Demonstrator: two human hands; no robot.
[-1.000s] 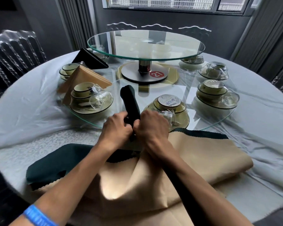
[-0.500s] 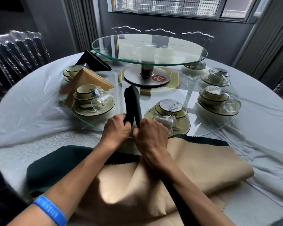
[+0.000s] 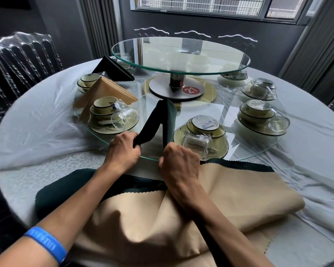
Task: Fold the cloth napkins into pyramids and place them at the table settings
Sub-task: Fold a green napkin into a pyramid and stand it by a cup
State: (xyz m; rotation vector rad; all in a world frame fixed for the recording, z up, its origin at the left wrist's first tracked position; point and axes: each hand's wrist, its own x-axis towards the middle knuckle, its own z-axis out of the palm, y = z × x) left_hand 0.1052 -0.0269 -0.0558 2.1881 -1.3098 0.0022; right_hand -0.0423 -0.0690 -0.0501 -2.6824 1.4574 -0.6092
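The dark green napkin point(image 3: 162, 120) stands as an inverted V on the lower glass turntable point(image 3: 245, 155), between two place settings. The left hand point(image 3: 123, 149) pinches its left end, while the right hand point(image 3: 178, 160) grips its right end. Flat beige napkins point(image 3: 239, 189) lie beneath the forearms.

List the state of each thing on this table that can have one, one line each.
dark green napkin: standing, its two lower ends spread apart, peak up
left hand: grips the napkin's left end
right hand: grips the napkin's right end
tan folded napkin: standing as a pyramid
black folded napkin: standing as a pyramid
tan cloths: lying flat, unfolded
glass: lying on its side
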